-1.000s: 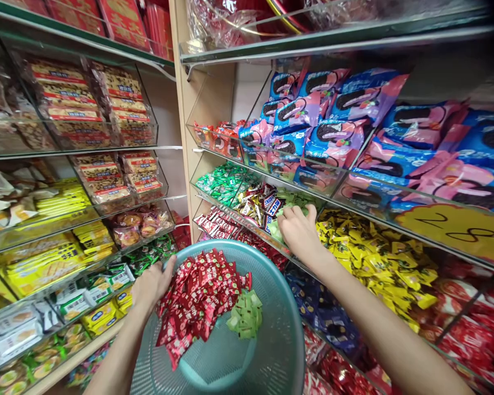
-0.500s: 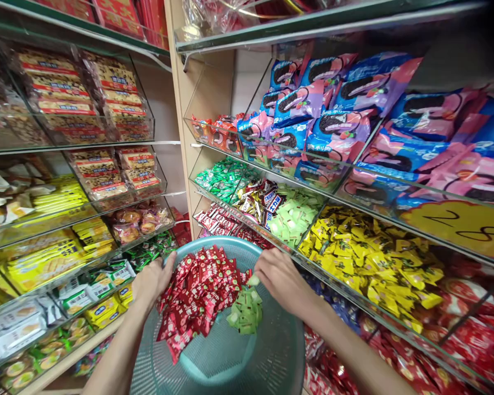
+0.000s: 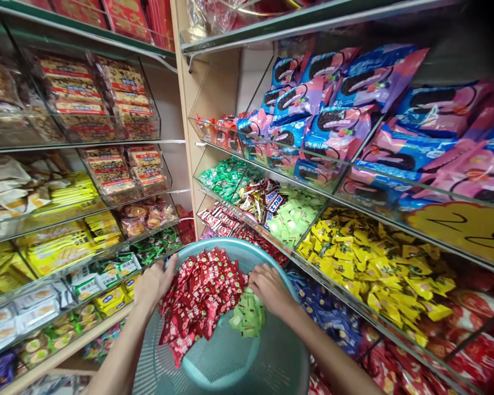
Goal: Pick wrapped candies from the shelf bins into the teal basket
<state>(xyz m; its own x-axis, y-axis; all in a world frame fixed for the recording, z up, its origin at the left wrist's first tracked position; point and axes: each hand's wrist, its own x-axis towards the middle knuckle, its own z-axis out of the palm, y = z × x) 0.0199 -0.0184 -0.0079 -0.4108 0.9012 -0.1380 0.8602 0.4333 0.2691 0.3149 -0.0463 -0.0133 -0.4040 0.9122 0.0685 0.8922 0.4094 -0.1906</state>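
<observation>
A round teal plastic basket [image 3: 278, 356] is in front of me, tilted so its inside shows. My left hand [image 3: 154, 282] is wrapped over its left rim, thumb on the inside. In the basket lies a large heap of red wrapped candies [image 3: 203, 299], with a smaller pile of light green wrapped candies [image 3: 247, 317] at its right. Just above the green pile, inside the right rim, is my right hand [image 3: 274, 291]. Its fingers are loosely bent downward, close to the green packets, and no packet shows between them.
Sloped shelf bins hold more light green candies [image 3: 291, 214], yellow candies [image 3: 379, 269], Snickers bars [image 3: 273, 198] and blue-pink cookie packs [image 3: 335, 129]. Blue candies [image 3: 325, 315] lie lower right. Packaged nut bars [image 3: 72, 90] fill the left shelves. A yellow price sign [image 3: 461, 225] hangs at right.
My right hand has moved from the basket's right rim down and inward to the green pile. The light green packet at its fingertips no longer shows there. My left hand keeps its hold.
</observation>
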